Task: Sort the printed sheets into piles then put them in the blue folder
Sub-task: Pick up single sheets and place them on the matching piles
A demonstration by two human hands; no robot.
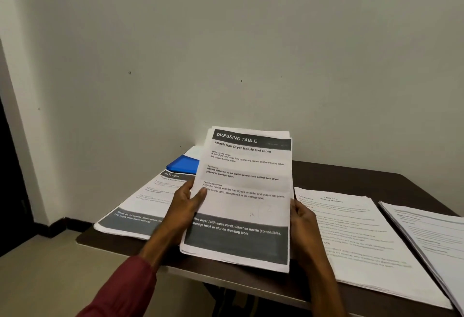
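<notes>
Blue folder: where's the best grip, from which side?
Folder: pinch its exposed left corner, coming from the left. It lies flat at the back of the table; the kitchen pile seems to overlap its front edge and the held stack hides its right side, so only that corner is free.

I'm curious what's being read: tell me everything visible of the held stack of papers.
The held stack is several white printed sheets, edges uneven, raised and tilted above the dark table. Its top page has a dark banner reading DRESSING TABLE and a grey footer band. The left hand grips its left edge, the right hand its right.
</notes>
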